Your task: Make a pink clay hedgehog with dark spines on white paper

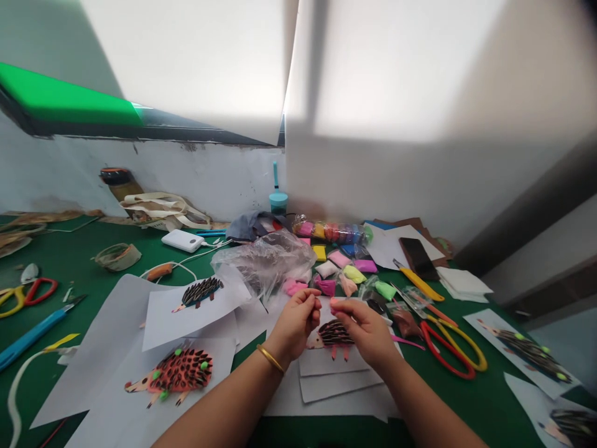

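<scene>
My left hand [293, 326], with a gold bangle [270, 358] on the wrist, is closed in a pinch above the paper; anything in its fingertips is too small to make out. Opposite it, my right hand [368, 330] pinches a small bit of pink clay [333, 303] between thumb and fingers. The two hands are slightly apart. Below and between them lies a hedgehog picture [333, 333] with dark spines and pink legs, on stacked white paper [338, 387], partly hidden by my right hand. Just beyond are bags of coloured clay [325, 285].
Left lie a red hedgehog picture [181, 373], a dark hedgehog picture [200, 295] and a blue cutter [35, 336]. Red-and-yellow scissors [454, 348], a yellow cutter [422, 283] and a phone [418, 258] lie right. A crumpled plastic bag [265, 258] and a white power bank [181, 241] are farther back.
</scene>
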Demonstrator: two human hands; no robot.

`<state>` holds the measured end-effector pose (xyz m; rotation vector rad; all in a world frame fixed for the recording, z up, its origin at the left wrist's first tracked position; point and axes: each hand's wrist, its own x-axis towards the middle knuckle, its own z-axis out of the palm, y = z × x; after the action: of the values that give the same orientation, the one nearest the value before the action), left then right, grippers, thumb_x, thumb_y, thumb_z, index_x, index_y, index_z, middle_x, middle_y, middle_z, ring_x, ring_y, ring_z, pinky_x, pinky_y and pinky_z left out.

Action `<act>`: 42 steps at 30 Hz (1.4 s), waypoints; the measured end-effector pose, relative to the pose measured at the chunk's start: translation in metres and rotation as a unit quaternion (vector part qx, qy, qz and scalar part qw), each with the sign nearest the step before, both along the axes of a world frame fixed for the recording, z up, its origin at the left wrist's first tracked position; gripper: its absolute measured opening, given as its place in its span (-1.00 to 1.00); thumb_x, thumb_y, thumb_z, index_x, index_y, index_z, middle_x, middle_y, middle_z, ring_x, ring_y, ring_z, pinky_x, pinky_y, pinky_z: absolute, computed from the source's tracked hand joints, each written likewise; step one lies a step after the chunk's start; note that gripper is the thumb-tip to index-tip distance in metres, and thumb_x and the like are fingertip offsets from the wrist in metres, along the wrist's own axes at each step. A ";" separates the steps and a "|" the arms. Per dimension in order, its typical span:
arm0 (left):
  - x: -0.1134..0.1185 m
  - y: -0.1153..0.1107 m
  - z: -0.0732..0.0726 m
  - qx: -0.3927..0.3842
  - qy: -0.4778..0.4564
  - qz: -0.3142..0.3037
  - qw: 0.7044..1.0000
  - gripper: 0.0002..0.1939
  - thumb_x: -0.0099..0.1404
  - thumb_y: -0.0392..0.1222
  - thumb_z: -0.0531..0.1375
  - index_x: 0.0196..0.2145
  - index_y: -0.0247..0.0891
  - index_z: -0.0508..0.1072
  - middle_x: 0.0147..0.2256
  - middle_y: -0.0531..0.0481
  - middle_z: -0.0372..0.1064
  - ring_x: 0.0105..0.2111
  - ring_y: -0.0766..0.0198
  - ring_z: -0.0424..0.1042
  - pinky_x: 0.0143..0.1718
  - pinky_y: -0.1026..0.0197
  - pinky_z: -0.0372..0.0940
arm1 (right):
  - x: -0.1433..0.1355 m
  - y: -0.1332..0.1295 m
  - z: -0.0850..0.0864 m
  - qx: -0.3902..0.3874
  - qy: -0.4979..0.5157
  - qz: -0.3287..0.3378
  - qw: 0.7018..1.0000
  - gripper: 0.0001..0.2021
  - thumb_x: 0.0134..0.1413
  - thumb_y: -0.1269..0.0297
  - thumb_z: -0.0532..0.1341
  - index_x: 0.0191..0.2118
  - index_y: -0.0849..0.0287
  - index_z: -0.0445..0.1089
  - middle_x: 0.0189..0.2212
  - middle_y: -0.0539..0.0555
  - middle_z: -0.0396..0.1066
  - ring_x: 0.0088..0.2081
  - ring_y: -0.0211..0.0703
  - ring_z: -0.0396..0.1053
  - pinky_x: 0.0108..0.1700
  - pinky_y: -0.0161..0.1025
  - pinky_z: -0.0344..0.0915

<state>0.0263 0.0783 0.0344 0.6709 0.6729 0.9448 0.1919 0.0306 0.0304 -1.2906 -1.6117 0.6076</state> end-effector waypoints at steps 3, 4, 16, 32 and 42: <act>0.004 -0.005 0.015 -0.062 -0.087 0.012 0.994 -0.68 0.21 -0.04 0.28 -0.18 -0.29 0.39 -0.50 0.14 0.18 -0.61 0.50 0.14 -0.58 0.43 0.06 | -0.010 -0.006 0.014 0.070 -0.062 0.048 0.994 -0.85 0.19 0.19 0.19 -0.28 0.09 0.47 -0.34 0.04 0.49 -0.25 -0.11 0.42 -0.17 -0.14 0.37; 0.005 -0.008 0.022 -0.089 -0.121 0.003 0.989 -0.66 0.26 0.02 0.22 -0.17 -0.31 0.39 -0.50 0.12 0.18 -0.59 0.47 0.17 -0.57 0.41 0.11 | -0.014 -0.009 0.019 0.097 -0.088 0.062 0.989 -0.86 0.19 0.22 0.18 -0.27 0.08 0.48 -0.33 0.04 0.49 -0.23 -0.12 0.41 -0.15 -0.13 0.36; 0.000 -0.018 0.057 -0.225 -0.261 -0.010 0.939 -0.36 0.32 0.32 -0.10 -0.17 -0.33 0.40 -0.38 -0.10 0.35 -0.36 0.17 0.42 -0.20 0.04 0.36 | -0.043 -0.040 0.019 0.191 -0.394 0.086 0.895 -0.06 0.11 -0.37 -0.22 0.36 0.33 -0.14 0.33 0.26 -0.06 0.35 0.26 -0.19 0.31 0.32 -0.42; -0.002 -0.017 0.064 -0.194 -0.283 -0.022 0.939 -0.37 0.35 0.29 -0.13 -0.11 -0.35 0.38 -0.32 -0.14 0.35 -0.33 0.17 0.42 -0.21 0.07 0.37 | -0.034 -0.041 0.021 0.204 -0.425 0.042 0.881 -0.09 0.11 -0.37 -0.21 0.36 0.25 -0.13 0.30 0.19 0.06 0.34 0.24 -0.15 0.30 0.32 -0.60; -0.002 -0.014 0.058 -0.199 -0.254 -0.027 0.946 -0.33 0.31 0.34 -0.13 -0.12 -0.33 0.38 -0.38 -0.10 0.31 -0.38 0.18 0.40 -0.26 0.07 0.37 | -0.035 -0.042 0.023 0.198 -0.420 0.068 0.883 -0.11 0.12 -0.36 -0.22 0.35 0.25 -0.08 0.29 0.18 0.08 0.34 0.20 -0.14 0.30 0.28 -0.63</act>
<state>0.0244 0.0642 0.0919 0.0729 0.3625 0.8508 0.1568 -0.0112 0.0535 -1.1889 -2.3836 -0.2766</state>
